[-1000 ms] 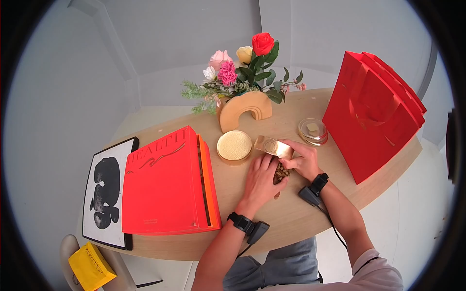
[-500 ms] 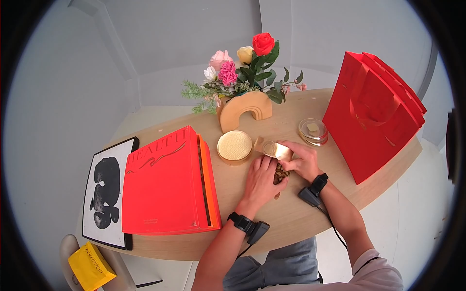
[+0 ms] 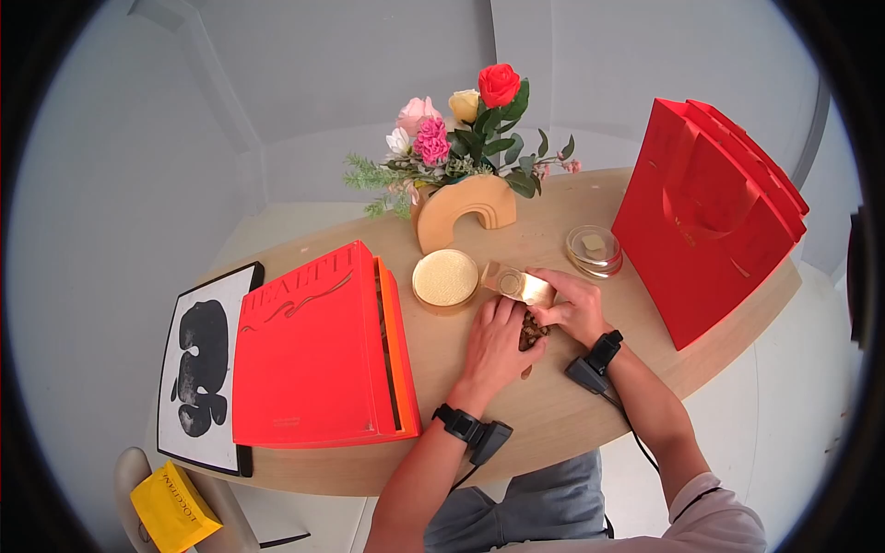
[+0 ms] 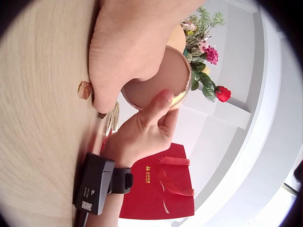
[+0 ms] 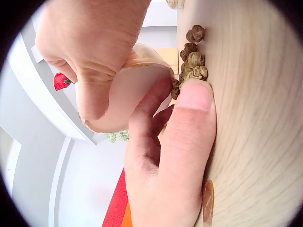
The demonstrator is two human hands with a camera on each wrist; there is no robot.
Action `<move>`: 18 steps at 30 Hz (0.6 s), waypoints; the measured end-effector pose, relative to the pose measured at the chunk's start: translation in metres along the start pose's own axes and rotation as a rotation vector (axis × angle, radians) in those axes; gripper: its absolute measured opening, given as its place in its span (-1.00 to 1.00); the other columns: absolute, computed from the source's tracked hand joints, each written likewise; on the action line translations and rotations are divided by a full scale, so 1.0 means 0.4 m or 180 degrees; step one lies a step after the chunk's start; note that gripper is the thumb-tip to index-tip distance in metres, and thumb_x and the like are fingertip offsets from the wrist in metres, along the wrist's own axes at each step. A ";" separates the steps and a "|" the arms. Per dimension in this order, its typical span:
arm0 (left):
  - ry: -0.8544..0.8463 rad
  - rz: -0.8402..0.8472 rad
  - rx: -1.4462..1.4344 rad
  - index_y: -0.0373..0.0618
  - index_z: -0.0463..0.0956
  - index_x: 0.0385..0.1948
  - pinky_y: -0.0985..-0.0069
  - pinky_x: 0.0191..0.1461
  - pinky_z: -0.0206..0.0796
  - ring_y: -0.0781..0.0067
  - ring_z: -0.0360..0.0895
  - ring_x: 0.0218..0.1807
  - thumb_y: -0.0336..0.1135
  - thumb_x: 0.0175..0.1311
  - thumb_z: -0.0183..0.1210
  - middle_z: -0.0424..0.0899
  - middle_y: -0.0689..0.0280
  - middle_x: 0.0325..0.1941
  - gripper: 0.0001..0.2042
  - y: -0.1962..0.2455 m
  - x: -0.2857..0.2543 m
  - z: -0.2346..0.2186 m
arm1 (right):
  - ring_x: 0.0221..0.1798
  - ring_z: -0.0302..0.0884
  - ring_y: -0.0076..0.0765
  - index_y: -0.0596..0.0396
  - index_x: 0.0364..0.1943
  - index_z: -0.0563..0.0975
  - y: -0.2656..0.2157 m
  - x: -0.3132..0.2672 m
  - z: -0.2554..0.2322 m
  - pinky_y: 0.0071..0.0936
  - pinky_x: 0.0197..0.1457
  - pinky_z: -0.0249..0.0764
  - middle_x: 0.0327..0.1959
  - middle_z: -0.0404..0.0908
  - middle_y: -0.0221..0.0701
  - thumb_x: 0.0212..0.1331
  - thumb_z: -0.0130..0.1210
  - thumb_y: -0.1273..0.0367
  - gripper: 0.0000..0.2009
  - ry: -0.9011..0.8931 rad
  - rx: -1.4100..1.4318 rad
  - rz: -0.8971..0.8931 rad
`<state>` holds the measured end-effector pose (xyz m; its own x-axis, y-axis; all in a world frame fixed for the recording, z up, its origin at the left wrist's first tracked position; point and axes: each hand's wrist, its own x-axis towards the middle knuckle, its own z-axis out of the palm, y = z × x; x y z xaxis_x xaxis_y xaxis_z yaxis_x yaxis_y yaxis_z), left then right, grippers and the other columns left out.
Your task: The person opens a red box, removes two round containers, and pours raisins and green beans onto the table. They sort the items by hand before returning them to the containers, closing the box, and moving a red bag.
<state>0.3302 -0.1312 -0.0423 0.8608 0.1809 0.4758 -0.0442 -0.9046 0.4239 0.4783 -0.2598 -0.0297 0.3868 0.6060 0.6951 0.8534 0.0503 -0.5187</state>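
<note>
Tilted on the table is a gold canister [image 3: 518, 284], its wide mouth facing the body and its pale inside visible in the left wrist view. My right hand [image 3: 573, 309] grips its right side, thumb over the rim. Small curled brown-green dried balls [image 5: 196, 61] lie in a pile before the mouth. My left hand [image 3: 495, 346] rests low over that pile, thumb and fingers spread around it, one finger at the canister's rim [image 5: 171, 78]. A flat amber-brown piece [image 5: 207, 196] lies by the left thumb.
A round gold-topped box [image 3: 445, 276] stands left of the canister. Stacked clear dishes [image 3: 594, 247] and a red gift bag [image 3: 701, 212] stand right. Flowers in an arched vase [image 3: 461, 205] are behind. A red book box [image 3: 304, 359] overlaps a framed picture [image 3: 203, 369] at left.
The gold canister rocks slightly in my right hand. My left hand stays nearly in place over the dried balls.
</note>
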 end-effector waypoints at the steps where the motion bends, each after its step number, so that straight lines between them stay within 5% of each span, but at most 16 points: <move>1: -0.0030 -0.0025 -0.0009 -0.30 0.53 0.14 0.11 0.45 0.27 -0.07 0.37 0.33 -0.05 0.16 0.39 0.50 0.01 0.27 -0.41 0.000 0.000 0.000 | -0.01 0.77 -0.06 0.08 0.16 0.67 0.000 0.000 0.000 -0.26 0.09 0.69 0.04 0.77 -0.19 -0.05 0.50 0.32 -0.43 0.0003 0.0004 -0.0001; 18: -0.0121 -0.0074 0.0009 -0.25 0.52 0.15 0.10 0.45 0.27 -0.08 0.37 0.33 -0.04 0.16 0.39 0.47 0.01 0.30 -0.41 -0.003 -0.002 0.004 | 0.03 0.76 -0.06 0.09 0.17 0.65 0.000 -0.001 -0.004 -0.26 0.13 0.68 0.08 0.76 -0.20 -0.02 0.51 0.29 -0.43 -0.0013 -0.0040 -0.0015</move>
<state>0.3306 -0.1308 -0.0445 0.8802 0.1872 0.4362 -0.0226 -0.9014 0.4324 0.4787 -0.2614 -0.0292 0.3813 0.6089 0.6956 0.8596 0.0434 -0.5092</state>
